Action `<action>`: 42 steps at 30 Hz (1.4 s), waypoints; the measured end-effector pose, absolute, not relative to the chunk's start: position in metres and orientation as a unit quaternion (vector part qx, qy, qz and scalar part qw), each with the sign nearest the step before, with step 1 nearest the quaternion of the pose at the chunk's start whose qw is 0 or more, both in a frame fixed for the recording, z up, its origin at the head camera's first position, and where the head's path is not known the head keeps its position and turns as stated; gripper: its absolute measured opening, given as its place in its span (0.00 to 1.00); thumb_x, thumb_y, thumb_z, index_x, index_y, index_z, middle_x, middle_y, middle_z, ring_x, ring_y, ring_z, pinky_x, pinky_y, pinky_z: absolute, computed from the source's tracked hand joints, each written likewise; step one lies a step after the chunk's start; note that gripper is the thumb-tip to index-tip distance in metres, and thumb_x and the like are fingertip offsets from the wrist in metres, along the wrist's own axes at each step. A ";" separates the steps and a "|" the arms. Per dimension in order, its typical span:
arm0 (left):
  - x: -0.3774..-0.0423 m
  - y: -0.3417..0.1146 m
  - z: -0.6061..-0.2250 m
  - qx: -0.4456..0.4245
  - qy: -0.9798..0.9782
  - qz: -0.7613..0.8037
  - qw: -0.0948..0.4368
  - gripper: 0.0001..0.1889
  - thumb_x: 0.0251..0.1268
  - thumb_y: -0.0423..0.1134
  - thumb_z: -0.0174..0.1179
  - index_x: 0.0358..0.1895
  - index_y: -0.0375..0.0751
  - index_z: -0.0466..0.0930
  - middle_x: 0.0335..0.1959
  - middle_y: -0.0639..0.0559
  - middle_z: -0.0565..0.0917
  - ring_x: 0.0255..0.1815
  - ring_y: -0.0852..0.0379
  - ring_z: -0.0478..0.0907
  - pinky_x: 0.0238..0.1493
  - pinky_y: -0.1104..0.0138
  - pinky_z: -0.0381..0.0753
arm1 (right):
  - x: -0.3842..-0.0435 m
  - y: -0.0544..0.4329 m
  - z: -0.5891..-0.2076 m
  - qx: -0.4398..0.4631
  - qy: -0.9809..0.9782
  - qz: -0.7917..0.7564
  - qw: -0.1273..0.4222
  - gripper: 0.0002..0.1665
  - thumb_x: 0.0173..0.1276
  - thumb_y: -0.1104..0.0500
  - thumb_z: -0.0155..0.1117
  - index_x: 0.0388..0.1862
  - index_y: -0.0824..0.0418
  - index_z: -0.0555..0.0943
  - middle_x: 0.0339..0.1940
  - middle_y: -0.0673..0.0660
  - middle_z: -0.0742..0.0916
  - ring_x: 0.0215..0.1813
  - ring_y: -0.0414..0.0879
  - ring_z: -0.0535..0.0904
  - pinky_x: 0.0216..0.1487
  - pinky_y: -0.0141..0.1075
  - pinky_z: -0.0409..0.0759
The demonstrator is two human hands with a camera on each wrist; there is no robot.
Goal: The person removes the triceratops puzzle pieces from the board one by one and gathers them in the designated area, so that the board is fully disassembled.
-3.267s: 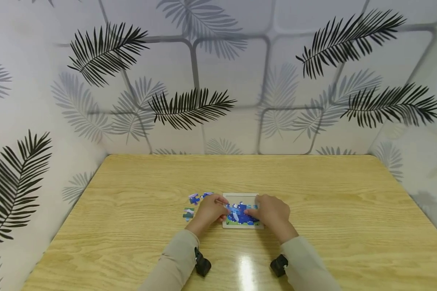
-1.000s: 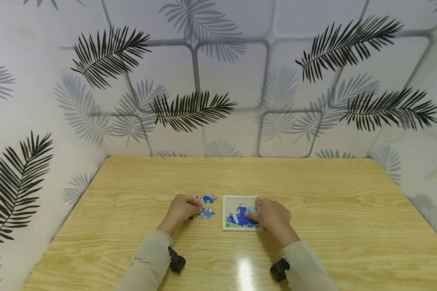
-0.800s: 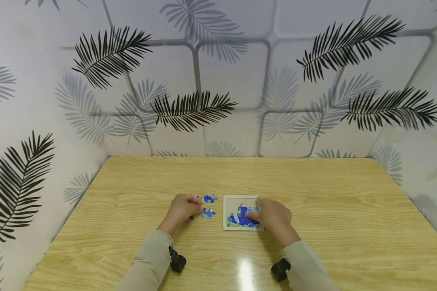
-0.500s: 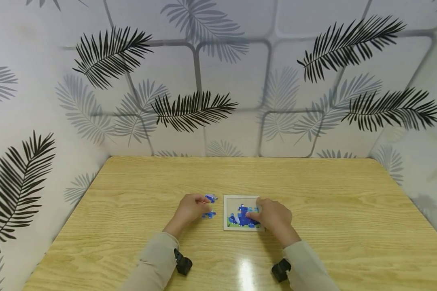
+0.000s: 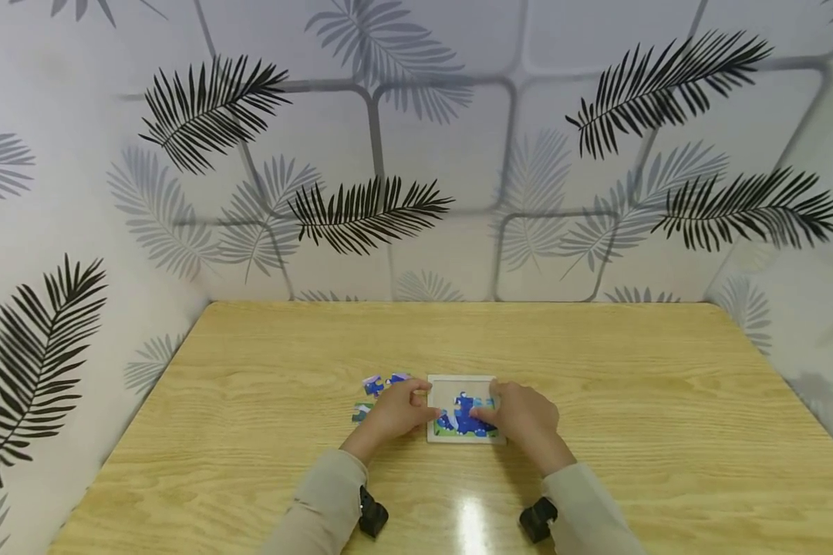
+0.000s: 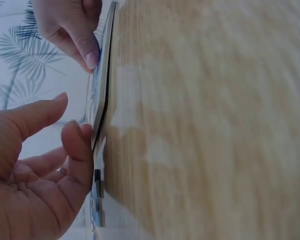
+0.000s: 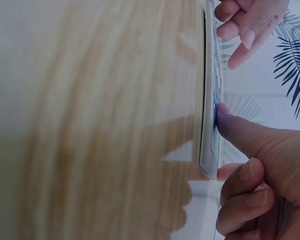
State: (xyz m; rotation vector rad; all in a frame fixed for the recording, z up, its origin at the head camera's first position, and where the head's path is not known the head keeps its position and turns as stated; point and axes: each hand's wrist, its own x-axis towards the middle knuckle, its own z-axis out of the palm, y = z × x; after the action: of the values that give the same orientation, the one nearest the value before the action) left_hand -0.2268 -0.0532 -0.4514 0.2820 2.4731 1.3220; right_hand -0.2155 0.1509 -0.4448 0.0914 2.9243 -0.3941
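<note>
A small puzzle tray (image 5: 467, 440) with a pale frame lies on the table, partly filled with blue dinosaur pieces (image 5: 467, 420). My right hand (image 5: 527, 416) grips its right side, the thumb on the blue pieces and a finger at the edge, as the right wrist view shows. At the left edge of the tray is my left hand (image 5: 397, 412). Its thumb stands apart from the curved fingers in the left wrist view, with nothing visible between them. Loose puzzle pieces (image 5: 373, 385) lie left of that hand, and one piece (image 6: 98, 197) shows below its fingers.
A green and white piece (image 5: 362, 412) sits just left of the left wrist. The wood-grain table (image 5: 632, 385) reaches back to a wall (image 5: 444, 254) with leaf patterns. Black wrist cameras (image 5: 372, 512) are strapped at both sleeves.
My left hand went from the tray to the loose pieces on the left, then came back right to the tray's left edge. The right hand has kept its hold on the tray.
</note>
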 end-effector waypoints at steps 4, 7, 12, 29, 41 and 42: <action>-0.227 -0.051 -0.451 0.112 0.869 0.450 0.173 0.34 0.57 0.40 0.68 0.67 0.36 0.66 0.20 0.52 0.74 0.15 0.58 0.72 0.20 0.69 0.70 | -0.216 0.150 -0.443 0.034 0.985 -0.135 0.098 0.43 0.55 0.33 0.65 0.66 0.52 0.73 0.34 0.58 0.83 0.21 0.46 0.67 0.19 0.34 0.58; -0.229 -0.047 -0.450 0.116 0.873 0.436 0.184 0.34 0.54 0.39 0.69 0.66 0.39 0.67 0.21 0.53 0.76 0.14 0.58 0.73 0.22 0.68 0.73 | -0.217 0.149 -0.442 0.033 0.985 -0.134 0.100 0.44 0.55 0.32 0.64 0.67 0.52 0.72 0.35 0.58 0.83 0.21 0.46 0.66 0.19 0.34 0.58; -0.232 -0.039 -0.444 0.107 0.893 0.395 0.189 0.40 0.52 0.37 0.71 0.69 0.35 0.62 0.36 0.42 0.83 0.11 0.58 0.72 0.22 0.68 0.75 | -0.217 0.149 -0.441 0.031 0.986 -0.133 0.091 0.44 0.55 0.32 0.65 0.66 0.52 0.72 0.29 0.57 0.81 0.20 0.45 0.64 0.18 0.34 0.57; -0.240 -0.024 -0.441 0.051 0.917 0.348 0.187 0.47 0.41 0.35 0.77 0.70 0.35 0.62 0.69 0.41 0.65 0.69 0.42 0.60 0.66 0.53 0.61 | -0.218 0.162 -0.439 -0.002 0.976 -0.197 0.097 0.39 0.58 0.40 0.68 0.63 0.59 0.75 0.52 0.65 0.83 0.34 0.50 0.77 0.23 0.37 0.70; -0.241 -0.028 -0.442 0.044 0.917 0.346 0.193 0.48 0.41 0.35 0.77 0.70 0.37 0.62 0.68 0.41 0.66 0.61 0.45 0.68 0.57 0.57 0.70 | -0.237 0.155 -0.453 -0.122 0.883 -0.432 0.137 0.18 0.63 0.63 0.66 0.51 0.66 0.77 0.24 0.53 0.76 0.24 0.43 0.69 0.25 0.33 0.67; -0.241 -0.028 -0.442 0.044 0.915 0.350 0.194 0.48 0.41 0.35 0.77 0.70 0.37 0.62 0.69 0.41 0.65 0.56 0.46 0.71 0.52 0.59 0.73 | -0.238 0.153 -0.453 -0.119 0.885 -0.428 0.140 0.16 0.62 0.64 0.66 0.49 0.65 0.78 0.24 0.53 0.75 0.24 0.43 0.69 0.24 0.33 0.67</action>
State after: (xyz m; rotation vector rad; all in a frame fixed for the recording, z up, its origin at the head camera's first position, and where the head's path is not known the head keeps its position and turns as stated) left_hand -0.2415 -0.0285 -0.4421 0.1231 2.5668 0.9823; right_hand -0.2376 0.1532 -0.4530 -0.3436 2.5552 -1.2375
